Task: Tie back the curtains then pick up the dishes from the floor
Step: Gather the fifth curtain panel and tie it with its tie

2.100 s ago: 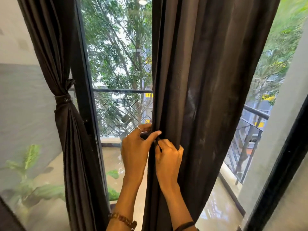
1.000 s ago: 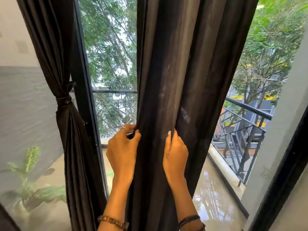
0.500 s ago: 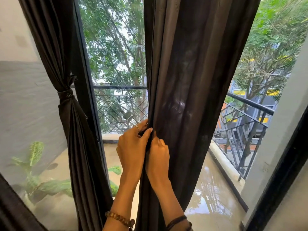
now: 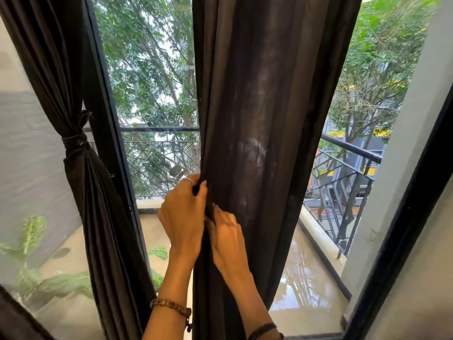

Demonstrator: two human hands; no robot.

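No readable text, label, brand, number or sign anywhere in view.

curtain top and hem cut off, right hand fingertips hidden in folds

The tied curtain hangs at the left, against the door frame; the loose curtain hangs in the middle, before the glass; both hands meet at its left edge; the balcony railing stands behind, trees beyond.
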